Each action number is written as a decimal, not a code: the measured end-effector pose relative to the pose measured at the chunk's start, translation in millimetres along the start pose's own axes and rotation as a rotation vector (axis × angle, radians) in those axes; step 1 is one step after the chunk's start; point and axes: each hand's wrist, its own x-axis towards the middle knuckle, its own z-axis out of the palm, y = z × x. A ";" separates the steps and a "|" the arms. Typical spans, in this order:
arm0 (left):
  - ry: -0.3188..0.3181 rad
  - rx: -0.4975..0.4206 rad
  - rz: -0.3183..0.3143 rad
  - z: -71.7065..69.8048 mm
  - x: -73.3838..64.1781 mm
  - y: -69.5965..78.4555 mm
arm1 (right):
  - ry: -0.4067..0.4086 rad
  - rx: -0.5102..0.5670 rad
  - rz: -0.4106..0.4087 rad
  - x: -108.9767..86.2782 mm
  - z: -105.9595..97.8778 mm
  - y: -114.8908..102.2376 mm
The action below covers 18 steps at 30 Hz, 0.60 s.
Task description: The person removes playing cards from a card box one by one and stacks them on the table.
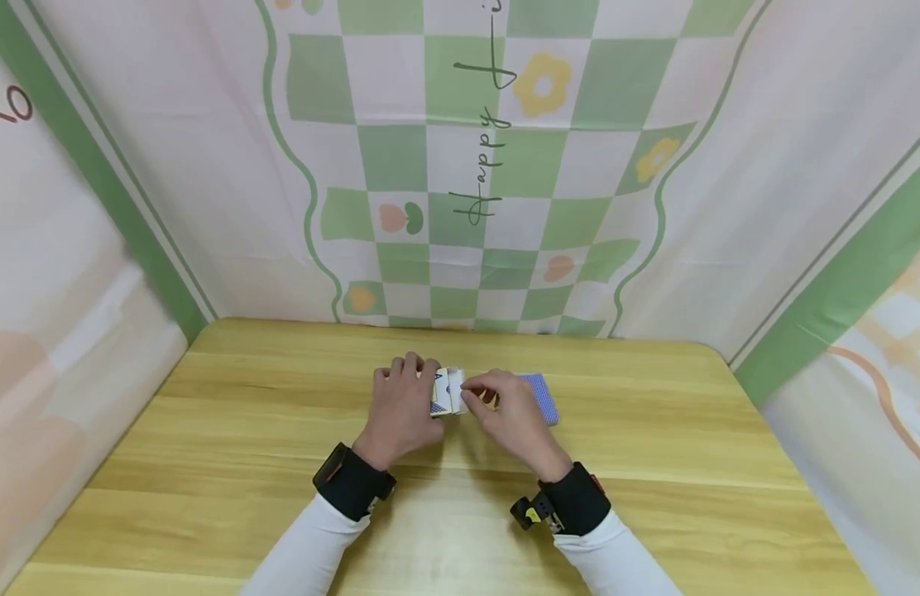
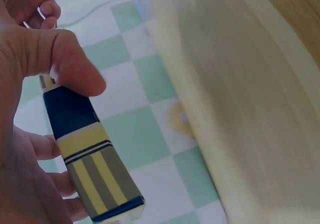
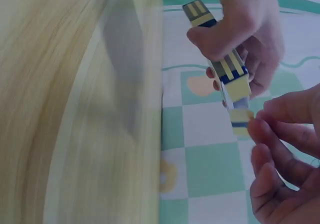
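A playing-card box [image 1: 441,392], blue, yellow and grey striped along its side, is gripped by my left hand [image 1: 404,406], thumb on the near side and fingers round the far side. Its end flap [image 3: 241,121] stands open toward the right. My right hand [image 1: 514,414] pinches the flap's edge between thumb and forefinger. In the left wrist view, the thumb presses on the striped side of the card box [image 2: 95,154]. A blue-backed deck of cards [image 1: 543,399] lies on the table just beyond the right hand, partly hidden by it.
The wooden table [image 1: 281,513] reaches back to a hanging cloth [image 1: 460,273] with green and white checks. Similar cloth walls stand at the left and right. A black band [image 1: 575,501] with a small camera is strapped on each wrist.
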 end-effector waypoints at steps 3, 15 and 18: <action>0.003 0.021 0.019 -2.0 -1.4 5.6 | 0.040 -0.019 -0.023 -1.4 -0.2 -1.6; 0.113 -0.003 0.101 -1.8 -2.3 23.3 | -0.017 0.050 0.088 -6.2 -7.1 4.6; 0.116 -0.008 0.120 -1.2 -2.0 28.3 | -0.041 0.070 0.150 -8.1 -10.3 8.7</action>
